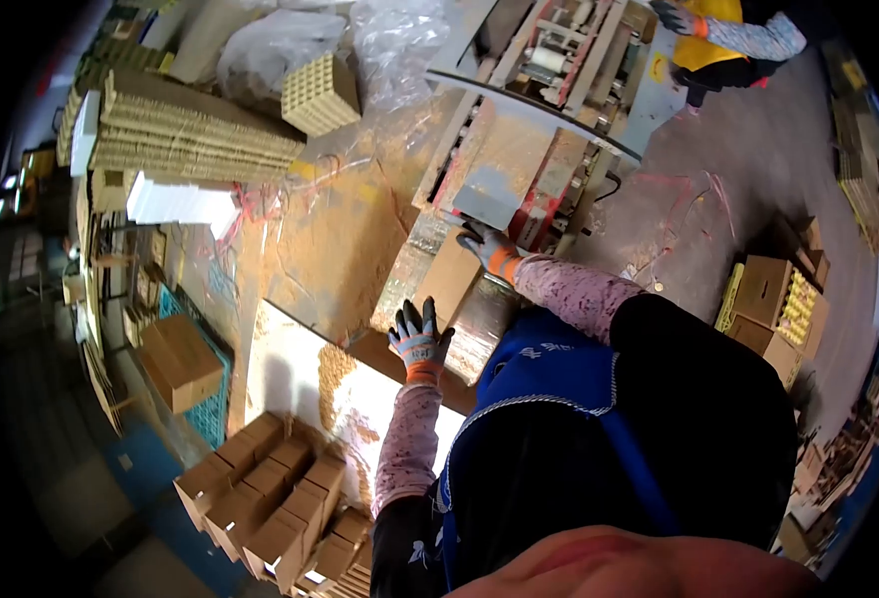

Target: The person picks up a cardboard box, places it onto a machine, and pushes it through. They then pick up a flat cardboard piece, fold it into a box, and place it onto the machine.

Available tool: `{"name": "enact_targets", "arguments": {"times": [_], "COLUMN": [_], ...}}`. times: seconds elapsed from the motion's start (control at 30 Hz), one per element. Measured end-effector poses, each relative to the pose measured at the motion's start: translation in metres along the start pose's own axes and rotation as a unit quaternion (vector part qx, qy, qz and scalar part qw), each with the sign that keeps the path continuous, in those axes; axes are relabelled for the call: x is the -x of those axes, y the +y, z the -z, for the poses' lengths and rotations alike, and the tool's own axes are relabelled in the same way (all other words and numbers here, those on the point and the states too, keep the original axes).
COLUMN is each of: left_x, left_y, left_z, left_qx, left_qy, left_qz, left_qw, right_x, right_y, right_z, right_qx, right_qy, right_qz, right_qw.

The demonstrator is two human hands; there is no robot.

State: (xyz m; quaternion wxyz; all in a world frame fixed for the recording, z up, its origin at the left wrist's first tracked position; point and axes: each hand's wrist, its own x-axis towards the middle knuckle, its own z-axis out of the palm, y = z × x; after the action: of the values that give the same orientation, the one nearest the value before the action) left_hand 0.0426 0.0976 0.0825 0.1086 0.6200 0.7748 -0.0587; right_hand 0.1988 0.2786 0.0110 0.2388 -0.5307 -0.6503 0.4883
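Observation:
A closed brown carton point(449, 281) lies on a tape-covered surface point(479, 334) in front of my body. My left hand point(420, 339), in a grey glove with an orange cuff, rests at the carton's near end with its fingers spread. At the far right corner of the carton is my right hand point(489, 249), gloved the same way, its fingers stretched over the edge. Just beyond it stands a machine point(544, 140) with rails, rollers and a grey plate point(489, 195).
Several brown cartons point(270, 488) stand at lower left beside a white tabletop point(300, 374). A co-worker's gloved hand point(677, 18) is at the machine's far end. Stacked cardboard point(190, 130) fills the upper left. A carton with yellow trays point(763, 289) is at right.

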Motion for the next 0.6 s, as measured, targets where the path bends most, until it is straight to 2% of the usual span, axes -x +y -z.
{"name": "enact_targets", "arguments": {"times": [0.1,0.13,0.2,0.3,0.33,0.37,0.4,0.43,0.47,0.5,0.53,0.57,0.6], "left_x": [0.004,0.006,0.006,0.006,0.005,0.005,0.006,0.005,0.005,0.004,0.005,0.005,0.005], "left_y": [0.003,0.003,0.002,0.0,0.002,0.002,0.001,0.001,0.001,0.001,0.001,0.002,0.003], "left_z": [-0.008,-0.012,-0.016,-0.018,-0.014,-0.014,-0.015,-0.015,-0.017,-0.018,-0.02,-0.018,-0.017], "left_qx": [-0.01,-0.012,-0.022,-0.022,-0.013,-0.013,-0.015,-0.019,-0.032,-0.041,-0.051,-0.054,-0.054], "left_qy": [0.038,0.046,0.051,0.051,0.033,0.034,0.033,0.031,0.026,0.028,0.03,0.007,0.007], "left_qz": [-0.004,0.0,0.001,0.0,0.005,0.003,0.0,-0.001,-0.002,-0.003,-0.003,0.01,0.007], "left_qw": [0.999,0.999,0.998,0.998,0.999,0.999,0.999,0.999,0.999,0.999,0.998,0.998,0.998], "right_x": [0.0,-0.002,0.012,0.052,0.049,0.036,0.019,0.0,-0.021,-0.041,-0.086,-0.106,-0.2], "right_y": [0.008,0.041,0.129,0.003,0.017,0.028,0.014,-0.007,-0.018,-0.041,-0.004,-0.019,0.093], "right_z": [-0.005,-0.02,-0.051,0.111,0.136,0.159,0.19,0.228,0.252,0.28,0.283,0.299,0.29], "right_qx": [0.01,-0.065,-0.3,-0.113,-0.284,-0.446,-0.559,-0.656,-0.45,-0.383,-0.465,-0.377,-0.341], "right_qy": [-0.001,-0.002,-0.069,-0.261,-0.18,-0.095,-0.054,-0.01,0.204,0.246,0.284,0.314,0.365], "right_qz": [-0.031,0.024,-0.051,-0.043,0.016,0.076,0.172,0.263,0.192,0.065,0.092,-0.085,-0.195], "right_qw": [0.999,0.998,0.95,0.958,0.941,0.887,0.809,0.707,0.848,0.888,0.833,0.867,0.844]}}
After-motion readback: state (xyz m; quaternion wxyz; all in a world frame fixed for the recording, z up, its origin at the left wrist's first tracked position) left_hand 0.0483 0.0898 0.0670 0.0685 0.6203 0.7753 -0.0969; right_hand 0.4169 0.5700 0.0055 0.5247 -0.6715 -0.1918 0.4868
